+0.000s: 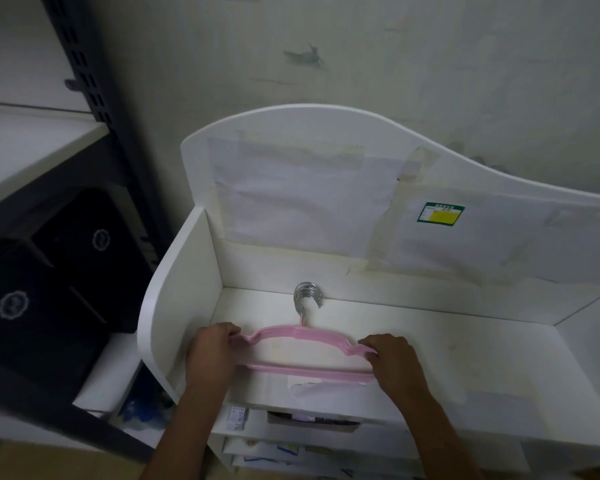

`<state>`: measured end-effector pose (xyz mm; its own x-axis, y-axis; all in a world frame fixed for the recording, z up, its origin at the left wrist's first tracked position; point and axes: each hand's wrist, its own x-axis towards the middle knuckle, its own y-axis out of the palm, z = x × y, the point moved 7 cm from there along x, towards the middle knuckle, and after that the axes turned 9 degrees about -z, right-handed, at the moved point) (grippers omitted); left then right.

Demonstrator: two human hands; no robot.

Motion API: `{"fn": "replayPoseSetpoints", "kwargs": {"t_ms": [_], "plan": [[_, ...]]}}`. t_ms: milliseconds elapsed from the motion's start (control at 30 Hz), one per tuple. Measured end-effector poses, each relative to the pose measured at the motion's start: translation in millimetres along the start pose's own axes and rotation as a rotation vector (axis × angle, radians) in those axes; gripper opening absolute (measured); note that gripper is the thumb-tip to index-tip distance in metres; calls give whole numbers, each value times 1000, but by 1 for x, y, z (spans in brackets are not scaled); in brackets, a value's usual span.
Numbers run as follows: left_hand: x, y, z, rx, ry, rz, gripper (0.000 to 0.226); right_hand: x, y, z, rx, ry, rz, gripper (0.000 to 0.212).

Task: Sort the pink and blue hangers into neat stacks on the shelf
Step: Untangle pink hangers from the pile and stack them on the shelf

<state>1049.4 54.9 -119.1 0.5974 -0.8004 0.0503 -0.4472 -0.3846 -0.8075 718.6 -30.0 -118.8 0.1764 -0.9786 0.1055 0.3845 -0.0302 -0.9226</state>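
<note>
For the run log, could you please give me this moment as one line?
left hand: grips stack's left end | right hand: grips right end | pink hangers: stacked on white shelf, hooks toward back | blue hangers: none visible

Pink hangers [302, 336] in one neat stack, lying flat on the top of the white shelf [499, 344], toward its left part. Thin pink plastic, wavy across the top, one straight bar along the bottom, close to the front edge of the shelf. Shiny metal hooks [307, 296] bunched together, pointing at the back wall of the shelf and nearly touching it. Left end and right end of the stack hidden from view.
</note>
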Motion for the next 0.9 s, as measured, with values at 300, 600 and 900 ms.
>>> {"fn": "replayPoseSetpoints", "kwargs": {"t_ms": [300,600,900], "plan": [[6,3,-11,130,52,78,44,1,2,4,-110,-12,28,15],[8,5,-15,184,131,116,41,6,0,23,-100,-58,65,19],[11,10,-17,198,144,153,32,9,1,33,-149,-43,73,20]]}}
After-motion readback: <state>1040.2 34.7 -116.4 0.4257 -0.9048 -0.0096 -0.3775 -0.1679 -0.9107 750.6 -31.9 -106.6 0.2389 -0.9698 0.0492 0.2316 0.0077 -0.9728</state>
